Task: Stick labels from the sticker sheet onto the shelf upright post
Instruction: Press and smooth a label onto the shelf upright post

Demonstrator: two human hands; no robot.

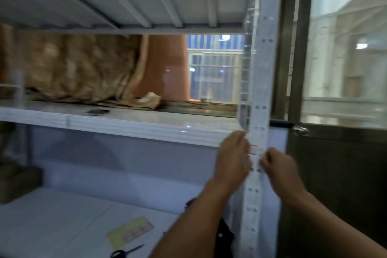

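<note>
The white perforated shelf upright post (261, 81) runs down the right of the view. A white label with red edges (256, 149) lies across the post just below the middle shelf. My left hand (232, 157) holds the label's left end against the post. My right hand (278, 165) pinches its right end from the other side. The yellow sticker sheet (129, 232) with a few red-bordered labels lies flat on the lower shelf, down and left of my arms.
Black scissors (125, 252) lie on the lower shelf (52, 226) near the sticker sheet. A dark phone (97, 111) rests on the middle shelf (125, 125) in front of a brown curtain. A dark object sits behind my left forearm. A door with a handle (300, 131) stands right of the post.
</note>
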